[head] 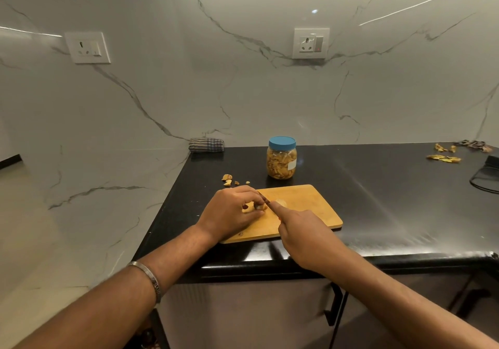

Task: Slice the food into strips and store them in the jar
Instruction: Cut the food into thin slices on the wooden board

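Wooden rectangular cutting board (310, 208) near the black counter's front edge carries the small yellowish food piece (260, 207), pinched by the left hand (232, 211) with fingertips best curled back, while the right hand (299, 227) grips the knife (266, 200), the blue-lidded clear plastic jar (281, 161) waiting just behind.

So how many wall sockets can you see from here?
2. One socket is on the left wall, above the pale counter; the other socket is on the back wall, above the jar. More may sit outside the view.
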